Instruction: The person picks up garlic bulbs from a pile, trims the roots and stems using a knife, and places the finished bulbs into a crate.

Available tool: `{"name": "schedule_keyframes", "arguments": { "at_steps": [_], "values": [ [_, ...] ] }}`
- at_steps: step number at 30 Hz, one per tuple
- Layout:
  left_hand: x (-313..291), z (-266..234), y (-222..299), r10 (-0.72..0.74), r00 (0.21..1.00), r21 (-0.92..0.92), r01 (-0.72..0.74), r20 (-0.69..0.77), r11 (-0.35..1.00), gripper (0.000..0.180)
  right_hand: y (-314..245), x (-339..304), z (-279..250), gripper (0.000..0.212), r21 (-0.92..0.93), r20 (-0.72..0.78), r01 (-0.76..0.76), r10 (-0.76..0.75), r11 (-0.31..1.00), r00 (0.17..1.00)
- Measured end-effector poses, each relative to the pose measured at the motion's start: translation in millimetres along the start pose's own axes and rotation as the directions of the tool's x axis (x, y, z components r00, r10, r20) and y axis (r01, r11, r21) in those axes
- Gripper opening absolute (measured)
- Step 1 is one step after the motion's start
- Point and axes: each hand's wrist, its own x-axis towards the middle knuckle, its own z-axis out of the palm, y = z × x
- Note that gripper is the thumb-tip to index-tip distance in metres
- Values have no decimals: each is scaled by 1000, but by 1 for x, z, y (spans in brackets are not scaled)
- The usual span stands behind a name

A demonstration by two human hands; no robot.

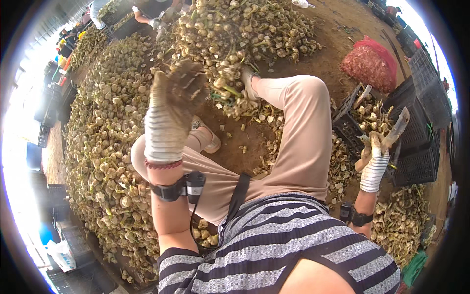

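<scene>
My left hand (178, 95), in a white ribbed glove with a dirty brown palm, is raised over the near edge of the garlic heap (112, 122). It is blurred by motion; its fingers look apart, and I see nothing in it. At the right, my right hand (374, 159) in a matching glove is closed round a knife (396, 128) with a broad, dirty blade pointing up and to the right. Just beyond that hand stands a black plastic crate (346, 122) with garlic bulbs (373, 111) in it.
Another large garlic pile (235, 34) lies ahead, near my outstretched foot. A red mesh sack (370, 63) stands at the far right, with stacked black crates (416, 159) nearer. Trimmed stalks (401, 220) are heaped at lower right. Another person's gloved hand (155, 23) works at the back.
</scene>
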Motion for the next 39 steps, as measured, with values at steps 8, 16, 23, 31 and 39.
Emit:
{"name": "schedule_keyframes", "arguments": {
  "at_steps": [8, 16, 23, 31, 39],
  "values": [
    [9, -20, -24, -67, 997, -177, 58, -45, 982, 62, -10, 19, 3, 30, -48, -40, -56, 54, 997, 998],
    [26, -2, -95, -335, 932, -456, 360, 138, 814, 91, -7, 14, 178, 34, -69, 629, -225, 218, 972, 746],
    [50, -11, -145, -428, 891, -371, 453, 152, 811, 128, 115, 24, 198, 52, -444, 750, -150, 458, 883, 477],
    [58, -41, -193, -539, 829, -294, 558, 152, 776, 125, 87, 3, 188, 53, -381, 837, 291, 193, 878, 512],
    [47, -44, -211, -581, 800, -310, 597, 151, 740, 113, 109, -2, 202, 32, -405, 911, 748, 167, 526, 376]
  ]
}}
